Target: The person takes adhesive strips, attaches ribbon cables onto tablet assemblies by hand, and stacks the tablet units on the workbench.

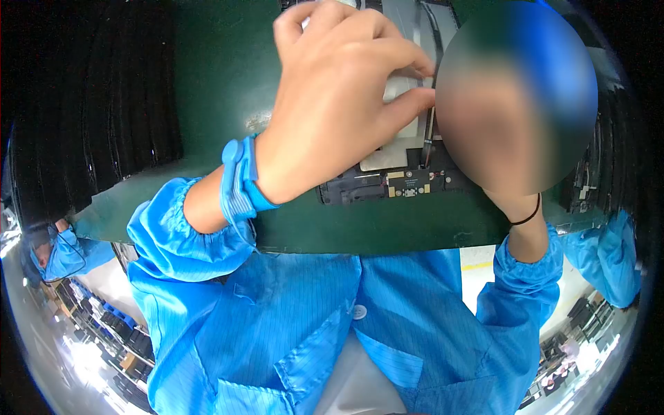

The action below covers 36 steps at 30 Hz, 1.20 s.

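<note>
My left hand (339, 90), with a blue wrist strap (238, 180), reaches over an opened electronic device (353, 187) on the green mat. Its thumb and index finger are bent into a pinch shape at a narrow black strip (428, 131) running along the device; what lies at the tips is partly hidden by a round blurred patch. The other fingers curl above silvery, light-coloured parts. Near the device's lower edge is a small black circuit board (409, 183) with gold-coloured areas. My right hand (484, 131) is beside the device, its fingers smeared out by the blurred patch.
Dark, ridged black pieces (104, 104) stand in a row at the left of the green mat (221, 76). More dark parts (584, 180) lie at the right. Blue-sleeved people (602, 256) are at both sides. Shelving (111, 321) shows below left.
</note>
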### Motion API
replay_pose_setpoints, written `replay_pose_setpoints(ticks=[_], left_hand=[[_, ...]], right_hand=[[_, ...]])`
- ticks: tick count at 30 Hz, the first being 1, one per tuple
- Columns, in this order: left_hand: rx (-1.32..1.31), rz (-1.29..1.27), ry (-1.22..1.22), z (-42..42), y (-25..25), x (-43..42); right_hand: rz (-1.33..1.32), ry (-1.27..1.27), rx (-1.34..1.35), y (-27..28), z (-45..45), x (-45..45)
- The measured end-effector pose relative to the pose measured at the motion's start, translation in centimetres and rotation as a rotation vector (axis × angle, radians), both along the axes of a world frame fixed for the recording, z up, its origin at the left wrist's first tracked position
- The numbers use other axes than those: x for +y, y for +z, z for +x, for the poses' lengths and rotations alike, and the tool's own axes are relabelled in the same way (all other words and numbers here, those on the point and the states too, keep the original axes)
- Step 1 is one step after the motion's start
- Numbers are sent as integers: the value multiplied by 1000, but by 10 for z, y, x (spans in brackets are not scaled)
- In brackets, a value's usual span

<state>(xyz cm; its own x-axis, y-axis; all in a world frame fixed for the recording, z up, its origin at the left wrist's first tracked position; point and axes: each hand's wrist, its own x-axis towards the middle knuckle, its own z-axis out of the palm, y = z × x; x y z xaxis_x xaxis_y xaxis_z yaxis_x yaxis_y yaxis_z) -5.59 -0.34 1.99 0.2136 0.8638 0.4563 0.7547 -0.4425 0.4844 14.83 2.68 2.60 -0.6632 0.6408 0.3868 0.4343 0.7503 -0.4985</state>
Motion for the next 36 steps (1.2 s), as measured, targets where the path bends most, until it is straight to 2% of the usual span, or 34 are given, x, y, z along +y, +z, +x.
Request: replay_pose_setpoints(ticks=[1,3,4,6,8,10,13,15,18,21,22,24,25,26,28,29,30,31,33,34,36], left_hand=[[-19,-165,31,5,17,-8],[-36,17,5,3,4,-9],[10,201,-37,-19,-1,-9],[119,400,-73,-26,-7,-20],[262,542,-107,-28,-9,-33],[345,676,-150,-28,-11,-34],[479,698,-185,-27,-7,-39],[492,703,-215,-30,-6,-39],[506,738,-328,-29,-2,-38],[487,788,-432,-25,-3,-31],[368,855,-480,-23,-9,-28],[207,798,-453,-19,-10,-32],[123,770,-442,-17,-11,-34],[54,598,-359,-15,-10,-30],[-23,253,-243,-14,-2,-21],[-34,82,-212,-17,8,-16],[-148,-123,-131,-14,23,-11],[-192,-217,-90,-11,28,-8],[-222,-304,-42,-9,31,-5],[-208,-298,-39,-9,29,-3],[-212,-305,-39,-9,26,-2]], right_hand=[[-13,-5,-19,-1,0,-1],[-21,-23,-9,-3,2,0],[-38,-27,26,-6,-18,2],[-51,-47,63,-7,-19,2],[-365,157,101,-6,-17,2],[-427,184,109,-2,-16,1],[-461,218,140,0,-19,0],[-357,264,100,2,-21,3],[-385,259,117,1,-20,2],[-441,143,28,3,-17,-1],[-441,142,27,3,-16,-2],[-665,-64,329,1,-15,-5],[-654,-50,436,-2,-3,5],[-339,-96,340,1,14,19],[162,-543,263,8,39,37],[282,-555,325,12,50,45],[227,-668,265,17,64,49],[227,-657,263,17,80,54],[277,-953,-131,15,109,64],[275,-951,-134,12,125,73],[399,-728,-472,4,143,87]])
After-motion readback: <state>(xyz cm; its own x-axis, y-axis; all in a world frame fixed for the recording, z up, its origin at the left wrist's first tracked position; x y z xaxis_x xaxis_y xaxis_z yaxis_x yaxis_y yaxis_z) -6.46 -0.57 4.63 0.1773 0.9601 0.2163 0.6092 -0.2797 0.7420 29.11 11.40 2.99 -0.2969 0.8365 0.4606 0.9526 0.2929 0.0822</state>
